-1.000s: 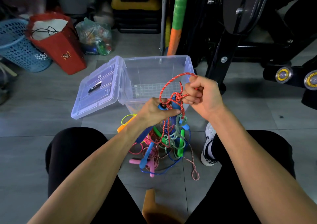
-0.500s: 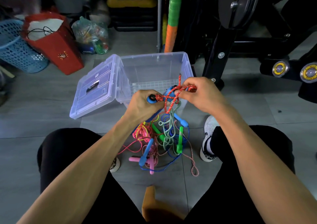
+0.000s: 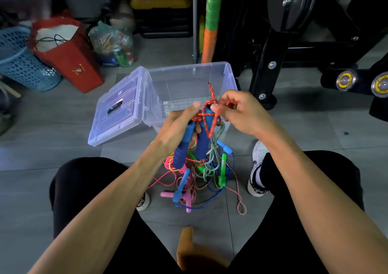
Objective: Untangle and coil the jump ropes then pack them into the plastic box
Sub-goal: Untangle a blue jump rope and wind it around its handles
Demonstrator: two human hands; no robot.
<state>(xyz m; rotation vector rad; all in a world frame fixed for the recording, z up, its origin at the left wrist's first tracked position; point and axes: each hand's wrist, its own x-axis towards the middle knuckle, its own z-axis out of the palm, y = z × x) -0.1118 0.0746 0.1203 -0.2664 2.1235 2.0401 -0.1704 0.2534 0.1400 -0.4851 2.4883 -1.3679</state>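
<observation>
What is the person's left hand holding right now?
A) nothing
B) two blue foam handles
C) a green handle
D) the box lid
B: the left hand grips the two blue foam handles, red rope wrapped round their tops, while the right hand pinches that rope.

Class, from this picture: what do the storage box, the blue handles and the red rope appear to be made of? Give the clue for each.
Box: clear glossy plastic; the floor shows through it.
Blue handles, held by the left hand: probably foam; matte, ribbed surface.
Red rope: braided cord, likely fibre; speckled woven pattern.
</observation>
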